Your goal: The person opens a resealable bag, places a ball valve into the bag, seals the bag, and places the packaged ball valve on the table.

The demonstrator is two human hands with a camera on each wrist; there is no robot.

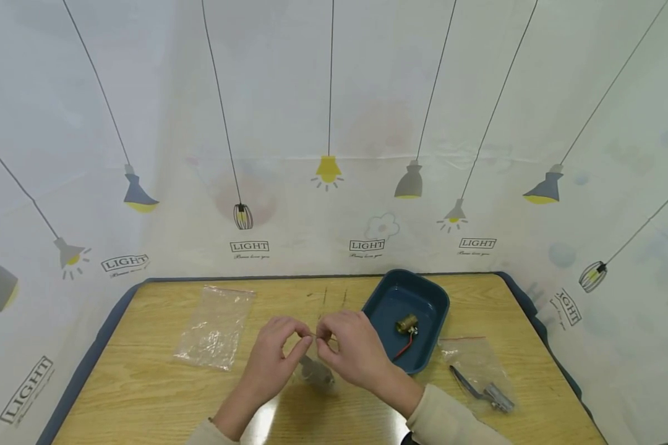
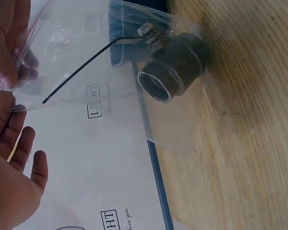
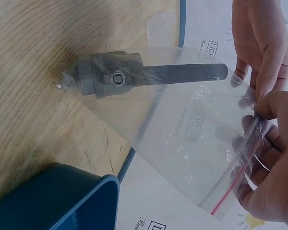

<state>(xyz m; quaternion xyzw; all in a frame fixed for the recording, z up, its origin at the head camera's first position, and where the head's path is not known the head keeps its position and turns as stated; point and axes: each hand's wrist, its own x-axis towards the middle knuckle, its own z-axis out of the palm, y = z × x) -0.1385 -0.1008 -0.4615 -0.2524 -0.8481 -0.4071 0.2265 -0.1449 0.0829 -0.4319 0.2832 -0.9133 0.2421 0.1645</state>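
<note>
Between my two hands hangs a clear zip bag [image 3: 182, 139] with a red seal line. Inside it is a metal ball valve [image 2: 175, 67] with a threaded mouth and a long flat lever [image 3: 187, 74]. In the head view my left hand [image 1: 269, 355] pinches the bag's upper edge between thumb and forefinger. My right hand [image 1: 356, 349] pinches the same edge just beside it, the fingertips of both hands nearly meeting. The valve sags to the bag's bottom, low over the wooden table, with its lever pointing up towards the hands.
To the right stands a dark blue tray [image 1: 375, 296] holding a brass valve [image 1: 406, 323] with a red lever. Beyond it lies another clear bag [image 1: 470, 355] with a grey metal valve [image 1: 495, 395] inside. A flat clear bag [image 1: 214, 327] lies at the left on the table [image 1: 145, 352].
</note>
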